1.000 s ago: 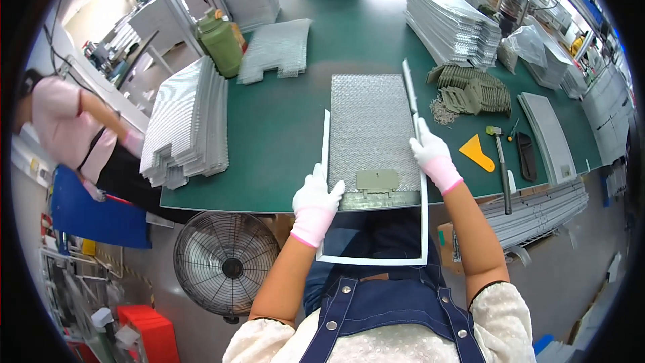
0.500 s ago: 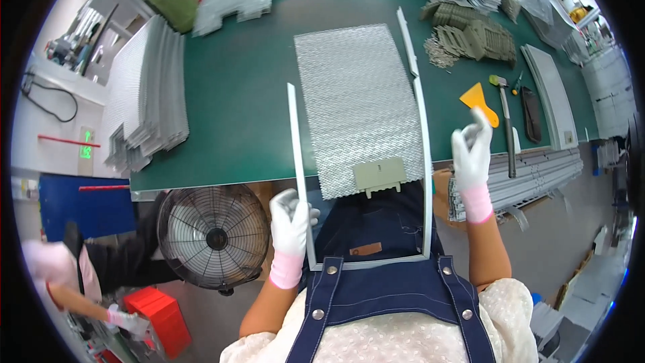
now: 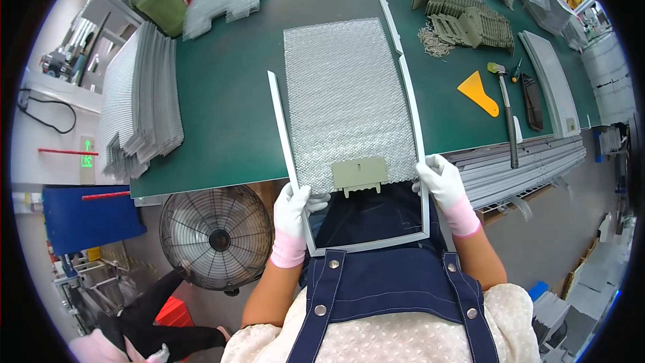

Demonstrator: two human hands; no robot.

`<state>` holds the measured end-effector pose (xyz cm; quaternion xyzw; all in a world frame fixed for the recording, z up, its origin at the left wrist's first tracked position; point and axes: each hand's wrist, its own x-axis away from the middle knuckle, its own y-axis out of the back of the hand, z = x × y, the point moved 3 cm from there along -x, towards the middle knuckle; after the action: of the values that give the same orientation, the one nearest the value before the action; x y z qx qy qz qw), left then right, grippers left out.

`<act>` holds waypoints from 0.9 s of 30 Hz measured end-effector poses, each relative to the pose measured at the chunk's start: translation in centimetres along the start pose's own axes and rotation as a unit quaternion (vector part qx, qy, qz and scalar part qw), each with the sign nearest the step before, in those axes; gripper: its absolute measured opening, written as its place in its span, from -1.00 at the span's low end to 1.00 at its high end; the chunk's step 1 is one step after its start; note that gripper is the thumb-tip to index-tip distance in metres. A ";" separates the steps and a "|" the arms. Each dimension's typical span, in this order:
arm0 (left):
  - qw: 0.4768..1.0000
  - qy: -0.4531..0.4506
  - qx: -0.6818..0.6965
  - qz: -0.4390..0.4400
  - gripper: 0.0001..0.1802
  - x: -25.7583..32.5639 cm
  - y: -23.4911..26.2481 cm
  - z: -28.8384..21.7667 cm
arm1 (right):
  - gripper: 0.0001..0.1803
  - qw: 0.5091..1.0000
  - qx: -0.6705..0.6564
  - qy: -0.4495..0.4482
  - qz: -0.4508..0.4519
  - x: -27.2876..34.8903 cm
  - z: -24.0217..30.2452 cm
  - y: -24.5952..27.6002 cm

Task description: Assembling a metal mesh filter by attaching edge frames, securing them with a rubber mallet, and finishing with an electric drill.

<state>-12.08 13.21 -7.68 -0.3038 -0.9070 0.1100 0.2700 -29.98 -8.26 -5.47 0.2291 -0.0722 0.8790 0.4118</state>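
A white U-shaped frame [image 3: 371, 245] lies with its crossbar against my apron and its two side rails pointing away over the green table. My left hand [image 3: 290, 212] is closed around the left rail. Level with it, my right hand [image 3: 443, 185] pinches the right rail, thumb on top. Between the rails rests a silver mesh panel [image 3: 349, 94], reaching over the table's near edge. An olive-green plastic piece [image 3: 361, 173] with small prongs sits at the panel's near end. A separate white strip [image 3: 390, 21] continues the line of the right rail at its far end.
Stacked mesh panels [image 3: 144, 94] stand at the left. To the right lie a yellow scraper [image 3: 479, 94], a hammer [image 3: 507, 114], small metal parts [image 3: 435, 43] and olive plastic pieces [image 3: 470, 23]. A fan [image 3: 216, 238] stands below the table's edge; another person [image 3: 114, 346] is at lower left.
My right hand has come from beside the yellow scraper, left and nearer, onto the right rail. The frame and mesh have shifted slightly left in view. The other person has moved.
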 end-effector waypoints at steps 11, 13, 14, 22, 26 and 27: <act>0.996 0.081 -0.039 -0.006 -0.68 4.9 1.6 1.7 | -0.76 0.993 -0.101 -0.064 -0.002 5.0 -4.1 -1.3; 0.993 0.108 -0.047 -0.001 -0.69 6.0 1.7 2.2 | -0.76 0.994 -0.093 -0.060 -0.012 5.4 -4.5 -1.0; 0.993 0.109 -0.037 -0.012 -0.69 5.9 1.7 2.5 | -0.77 0.995 -0.085 -0.054 -0.026 5.9 -4.6 -0.8; 0.997 -0.014 0.061 -0.043 -0.65 0.1 -0.6 0.5 | -0.66 0.977 -0.213 -0.031 0.003 -1.4 -3.1 -2.0; 0.999 0.021 0.018 -0.039 -0.62 0.2 -1.1 -0.9 | -0.61 0.968 -0.247 -0.017 0.039 -0.3 -2.1 -2.3; 0.998 0.037 -0.018 -0.039 -0.60 0.1 -0.9 -1.0 | -0.61 0.968 -0.248 -0.017 0.034 -0.1 -1.9 -2.5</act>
<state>-12.04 12.55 -6.51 -0.2765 -0.9096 0.0717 0.3016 -28.68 -6.16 -7.34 0.1322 -0.3025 0.8433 0.4241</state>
